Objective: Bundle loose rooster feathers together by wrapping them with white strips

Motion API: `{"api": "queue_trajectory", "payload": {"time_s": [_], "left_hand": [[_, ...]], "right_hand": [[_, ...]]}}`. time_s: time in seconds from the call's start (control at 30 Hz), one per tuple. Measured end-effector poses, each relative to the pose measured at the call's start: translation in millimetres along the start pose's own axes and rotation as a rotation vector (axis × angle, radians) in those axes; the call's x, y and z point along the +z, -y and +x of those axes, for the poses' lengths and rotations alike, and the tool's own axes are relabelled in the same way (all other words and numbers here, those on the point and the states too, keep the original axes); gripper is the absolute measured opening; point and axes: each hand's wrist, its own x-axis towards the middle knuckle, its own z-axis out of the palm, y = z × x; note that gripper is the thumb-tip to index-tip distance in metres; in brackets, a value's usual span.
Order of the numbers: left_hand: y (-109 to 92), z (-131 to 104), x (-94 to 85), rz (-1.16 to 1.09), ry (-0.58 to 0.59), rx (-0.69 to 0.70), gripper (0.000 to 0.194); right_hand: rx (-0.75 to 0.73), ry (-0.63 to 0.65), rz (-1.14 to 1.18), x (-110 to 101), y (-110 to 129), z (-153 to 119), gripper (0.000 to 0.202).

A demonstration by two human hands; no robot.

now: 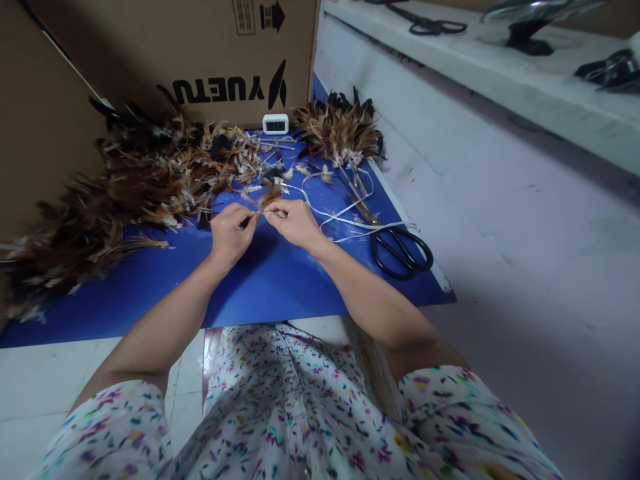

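Above the blue tabletop (pixel 280 280), my two hands meet fingertip to fingertip. My right hand (pixel 296 225) is closed on a small tuft of brown feathers (pixel 271 195), whose fluffy end sticks up above the fingers. My left hand (pixel 232 230) is closed in a pinch right beside it; what lies between its fingertips is too small to make out. White string (pixel 345 219) lies in loose loops to the right of my right hand. Large black-handled scissors (pixel 400 252) rest by the table's right edge, with the string passing over them.
A long heap of brown and black feathers (pixel 145 180) covers the table's left and back. A bound feather bunch (pixel 343 130) with a stick lies back right. Behind stand a small white digital clock (pixel 275 125) and a cardboard box (pixel 210 40). Another pair of scissors (pixel 435 27) lies on the ledge.
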Motion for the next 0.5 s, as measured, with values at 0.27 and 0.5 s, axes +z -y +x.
{"api": "queue_trajectory", "payload": {"time_s": [0.27,0.5], "left_hand": [[4.5,-3.1,6.4,0.202,-0.049,0.274,0.021],[5.0,-3.5,8.0,0.186,-0.056,0.29,0.024]], "right_hand": [[0.07,-0.095,-0.047,4.9,3.4,0.0,0.018],[0.13,-0.136,0.055,9.7,-0.5,3.1,0.023]]}}
